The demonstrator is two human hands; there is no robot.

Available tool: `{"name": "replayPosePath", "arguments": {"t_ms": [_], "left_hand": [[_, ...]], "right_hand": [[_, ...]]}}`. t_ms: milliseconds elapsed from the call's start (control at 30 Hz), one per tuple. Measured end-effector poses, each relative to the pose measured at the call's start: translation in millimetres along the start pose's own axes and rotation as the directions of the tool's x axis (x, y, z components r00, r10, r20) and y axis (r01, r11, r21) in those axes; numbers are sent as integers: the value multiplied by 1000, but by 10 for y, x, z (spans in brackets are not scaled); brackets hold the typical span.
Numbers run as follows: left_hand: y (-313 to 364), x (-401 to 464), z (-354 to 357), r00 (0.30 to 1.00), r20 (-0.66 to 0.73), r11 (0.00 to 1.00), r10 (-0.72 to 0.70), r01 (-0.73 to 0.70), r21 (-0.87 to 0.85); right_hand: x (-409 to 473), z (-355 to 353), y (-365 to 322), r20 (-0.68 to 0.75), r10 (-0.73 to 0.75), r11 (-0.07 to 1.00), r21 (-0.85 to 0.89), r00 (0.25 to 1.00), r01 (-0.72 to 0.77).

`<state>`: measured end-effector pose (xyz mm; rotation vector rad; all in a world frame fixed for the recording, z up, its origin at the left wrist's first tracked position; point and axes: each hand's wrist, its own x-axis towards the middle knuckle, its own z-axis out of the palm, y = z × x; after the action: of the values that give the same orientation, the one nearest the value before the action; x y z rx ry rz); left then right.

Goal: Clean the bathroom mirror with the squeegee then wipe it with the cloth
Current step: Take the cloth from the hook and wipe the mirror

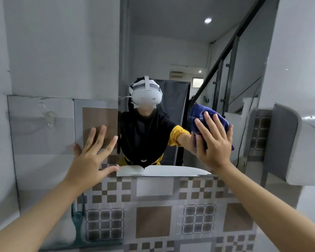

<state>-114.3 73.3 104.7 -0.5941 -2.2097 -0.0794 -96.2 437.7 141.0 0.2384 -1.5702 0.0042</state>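
Mirror point(153, 51) glass rises straight ahead, reflecting a person in a white headset point(146, 97). Against the mirror's right part sits a dark blue cloth point(198, 113), bunched and spilling out above the fingers. The right hand point(214, 142) presses it to the glass with fingers straight and spread. The left hand point(91, 157) is at the mirror's left edge, fingers splayed, holding nothing.

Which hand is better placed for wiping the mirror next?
The right. The right hand presses the blue cloth flat against the mirror with straight fingers, while the left hand is spread, holding nothing, on the tiled wall beside the mirror's left edge.
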Motion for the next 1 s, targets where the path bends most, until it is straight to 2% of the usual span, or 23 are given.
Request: {"name": "replayPosePath", "arguments": {"t_ms": [100, 167, 267, 367, 433, 500, 667, 1000], "left_hand": [[-1, 6, 11, 1000, -26, 1000, 7, -8, -23], [-2, 10, 21, 999, -31, 999, 10, -11, -40], [-15, 13, 29, 1000, -19, 998, 21, -21, -52], [-19, 14, 37, 1000, -14, 997, 20, -20, -68], [-12, 18, 41, 999, -21, 997, 24, -25, -71], [-12, 20, 49, 999, -31, 997, 34, -36, -75], [-7, 18, 43, 999, -31, 996, 27, -29, -80], [5, 15, -3, 1000, 1, 997, 14, -13, -73]], "right_hand": [[-123, -122, 327, 13, 181, 983, 31, 983, -181], [-214, -211, 481, 75, 351, 933, 61, 933, -356], [-337, -278, 589, 136, 608, 786, 37, 782, -617], [-379, -299, 494, 129, 753, 646, 47, 646, -762], [-397, -285, 342, 113, 776, 616, 73, 620, -784], [-434, -245, 156, 97, 773, 619, 103, 627, -779], [-506, -47, -362, 100, 791, 597, 83, 603, -798], [-546, 226, -1464, 161, 730, 643, 171, 665, -747]]}}
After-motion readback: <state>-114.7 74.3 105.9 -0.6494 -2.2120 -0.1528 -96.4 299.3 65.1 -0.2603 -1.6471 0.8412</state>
